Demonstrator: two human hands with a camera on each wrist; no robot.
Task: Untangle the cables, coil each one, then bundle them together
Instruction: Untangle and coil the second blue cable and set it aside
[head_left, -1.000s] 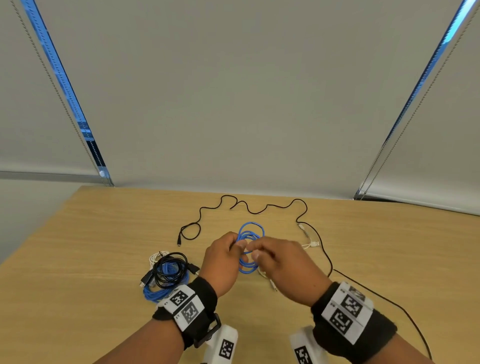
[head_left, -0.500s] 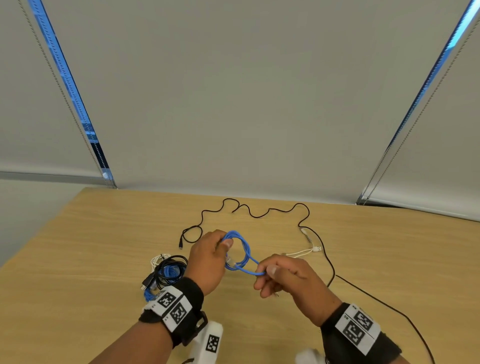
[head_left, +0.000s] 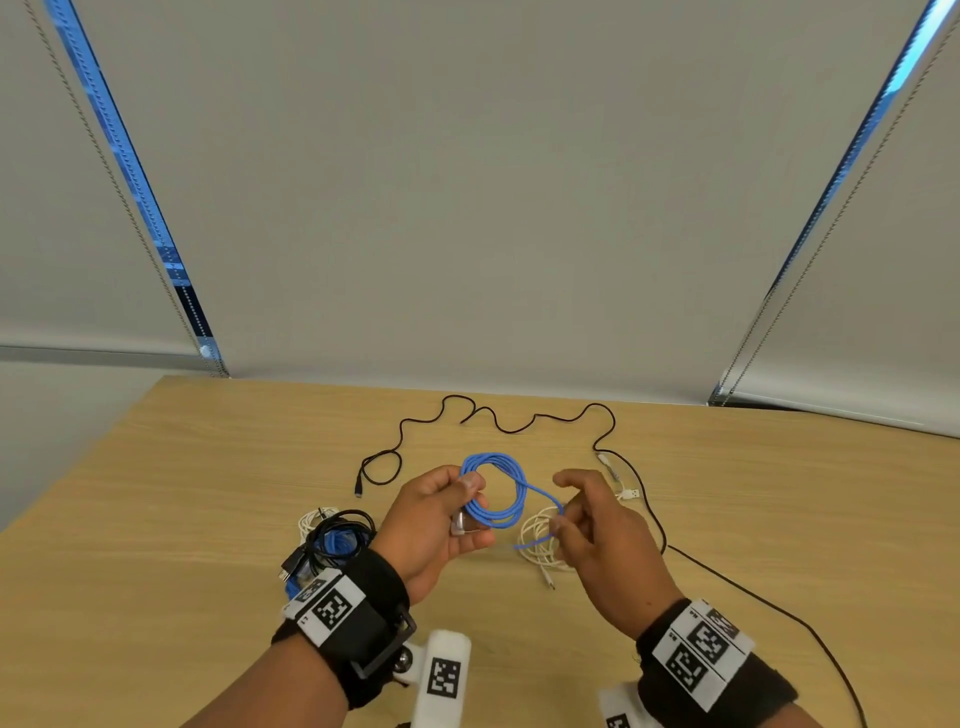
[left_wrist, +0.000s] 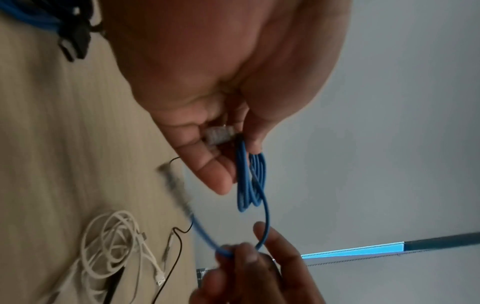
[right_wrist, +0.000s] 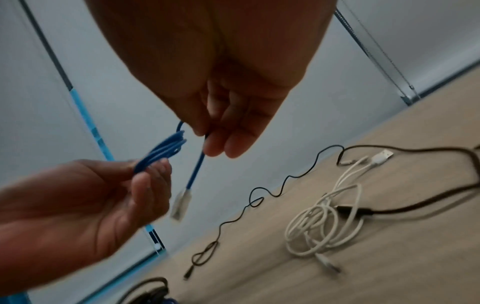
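Note:
My left hand pinches a small coil of blue cable above the table, thumb on top of its loops, with one clear plug against the fingers. My right hand pinches the blue cable's loose tail; its other plug dangles below. A loosely coiled white cable lies on the table under the right hand. A thin black cable snakes across the far table. A bundle of coiled black, blue and white cables sits left of my left wrist.
The wooden table runs to a wall with grey roller blinds. A thicker black cable trails off toward the near right edge. A white USB plug lies beyond my right hand.
My hands have drawn apart, the right one moving rightward with the blue tail. The coil in the left hand now stands open as a round loop, and the white cable beneath shows.

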